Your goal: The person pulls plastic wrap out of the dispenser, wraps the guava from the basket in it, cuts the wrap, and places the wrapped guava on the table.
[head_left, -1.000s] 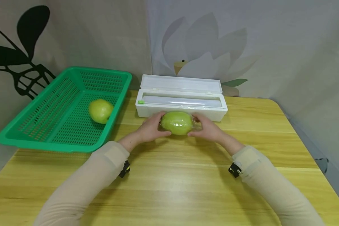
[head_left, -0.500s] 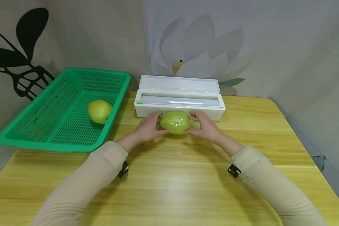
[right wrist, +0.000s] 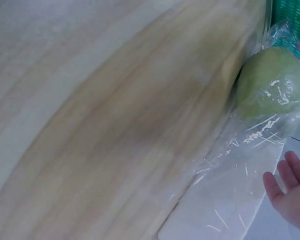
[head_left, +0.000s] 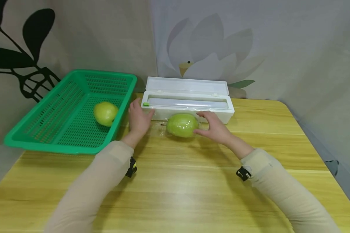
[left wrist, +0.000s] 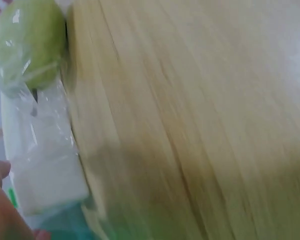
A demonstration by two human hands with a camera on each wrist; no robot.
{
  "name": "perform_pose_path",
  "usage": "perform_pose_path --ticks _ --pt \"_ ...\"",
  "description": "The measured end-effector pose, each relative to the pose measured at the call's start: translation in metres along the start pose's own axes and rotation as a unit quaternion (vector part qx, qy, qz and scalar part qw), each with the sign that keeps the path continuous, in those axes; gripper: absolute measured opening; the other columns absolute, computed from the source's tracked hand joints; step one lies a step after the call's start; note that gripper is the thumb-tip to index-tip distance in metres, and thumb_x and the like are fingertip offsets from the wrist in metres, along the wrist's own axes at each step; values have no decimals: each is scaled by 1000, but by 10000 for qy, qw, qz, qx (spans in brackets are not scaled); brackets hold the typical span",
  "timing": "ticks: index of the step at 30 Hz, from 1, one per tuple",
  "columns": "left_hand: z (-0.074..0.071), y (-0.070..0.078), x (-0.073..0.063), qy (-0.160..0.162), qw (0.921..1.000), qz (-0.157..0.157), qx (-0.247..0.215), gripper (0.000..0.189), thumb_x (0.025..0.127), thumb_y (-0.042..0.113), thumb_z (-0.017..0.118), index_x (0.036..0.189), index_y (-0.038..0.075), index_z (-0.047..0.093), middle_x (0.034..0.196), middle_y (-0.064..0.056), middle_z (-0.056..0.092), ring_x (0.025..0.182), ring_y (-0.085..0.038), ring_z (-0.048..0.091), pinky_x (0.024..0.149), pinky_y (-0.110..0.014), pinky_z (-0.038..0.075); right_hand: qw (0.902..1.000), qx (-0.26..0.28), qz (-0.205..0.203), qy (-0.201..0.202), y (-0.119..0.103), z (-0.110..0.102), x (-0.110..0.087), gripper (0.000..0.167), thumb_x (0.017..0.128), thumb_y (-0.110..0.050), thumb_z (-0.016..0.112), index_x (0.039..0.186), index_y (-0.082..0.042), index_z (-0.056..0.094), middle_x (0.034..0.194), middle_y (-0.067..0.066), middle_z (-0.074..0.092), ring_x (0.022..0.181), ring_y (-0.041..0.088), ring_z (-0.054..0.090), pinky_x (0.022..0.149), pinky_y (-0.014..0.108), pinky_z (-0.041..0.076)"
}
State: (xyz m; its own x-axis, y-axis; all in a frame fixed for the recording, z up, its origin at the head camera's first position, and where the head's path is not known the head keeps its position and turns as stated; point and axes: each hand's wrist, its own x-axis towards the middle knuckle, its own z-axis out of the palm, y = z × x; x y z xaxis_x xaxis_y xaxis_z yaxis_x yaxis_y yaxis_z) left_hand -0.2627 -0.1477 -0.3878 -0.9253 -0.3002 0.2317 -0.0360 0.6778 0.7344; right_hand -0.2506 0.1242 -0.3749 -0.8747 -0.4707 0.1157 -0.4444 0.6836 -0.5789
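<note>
Film [head_left: 158, 129] pretty much covered one green fruit [head_left: 182, 125], ends loose, left hand [head_left: 139, 118] and right hand [head_left: 215, 128] spread; basket fruit [head_left: 105, 114] looked bare.

Wrapped green fruit [head_left: 182, 125] hides part of front of white box [head_left: 189, 110]; left hand [head_left: 138, 119] hides bit of its left end. Whether right hand [head_left: 216, 128] touches fruit, can't tell. Sleeves [head_left: 288, 187] run off head view's bottom edge. Right-wrist view: table [right wrist: 130, 130] blurred, green basket [right wrist: 290, 10] cut off at top corner.

Green fruit [left wrist: 32, 42] in clear film [left wrist: 52, 117]
</note>
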Motion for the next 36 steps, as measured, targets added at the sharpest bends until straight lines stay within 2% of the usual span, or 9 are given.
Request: perform_pose_path --ticks 4,7,14,17,22,24,30,36 --pt "2 -9 9 -292 9985 -389 -258 78 85 25 69 144 -2 26 146 -22 34 136 -34 32 114 -40 27 10000 83 -36 37 -1 0 5 69 81 -28 72 136 1 41 136 20 46 124 35 43 107 47 35" --pt "4 -15 13 -379 9976 -394 -432 76 84 22 69 144 -2 29 147 -20 36 137 -31 32 115 -37 26 9996 249 -46 99 -3 1 12 66 83 -27 71 136 -1 41 137 19 46 124 34 44 106 47 36" --pt "1 -22 17 -317 9978 -408 -405 65 84 23 69 140 3 41 144 -16 42 135 -30 37 112 -37 31 9977 655 137 94 -13 6 35 64 85 -30 69 137 -5 43 139 13 47 128 29 43 109 42 35" --pt "-1 -24 19 -393 9980 -277 -416 65 84 23 70 139 4 42 147 -14 39 137 -28 34 113 -36 29 9965 817 147 129 -19 9 46 63 85 -29 69 137 -5 44 139 14 48 128 28 44 109 41 35" --pt "-1 -29 25 -532 9974 150 -461 64 84 21 70 138 2 42 149 -12 36 139 -27 32 115 -34 26 9947 1013 140 31 -32 15 64 63 86 -28 68 139 -6 42 143 12 45 132 30 41 110 41 34" --pt "1 -32 27 -522 9969 294 -515 64 84 24 70 138 2 43 148 -11 37 138 -27 33 115 -32 26 9953 966 112 -11 -37 18 71 64 87 -30 67 140 -7 41 145 10 43 135 28 38 112 41 32" --pt "6 -30 29 -563 9965 235 -572 64 84 21 70 138 1 43 148 -10 37 138 -26 33 115 -34 26 9940 1094 -9 -43 -51 26 91 59 90 -31 62 141 -10 42 146 7 42 138 23 33 115 37 27" --pt "10 -26 23 -613 9961 125 -621 64 84 21 70 138 2 42 148 -8 36 138 -24 32 114 -34 28 9922 1243 -32 82 -57 39 106 56 87 -27 66 137 -8 46 141 7 49 135 21 39 113 33 29"
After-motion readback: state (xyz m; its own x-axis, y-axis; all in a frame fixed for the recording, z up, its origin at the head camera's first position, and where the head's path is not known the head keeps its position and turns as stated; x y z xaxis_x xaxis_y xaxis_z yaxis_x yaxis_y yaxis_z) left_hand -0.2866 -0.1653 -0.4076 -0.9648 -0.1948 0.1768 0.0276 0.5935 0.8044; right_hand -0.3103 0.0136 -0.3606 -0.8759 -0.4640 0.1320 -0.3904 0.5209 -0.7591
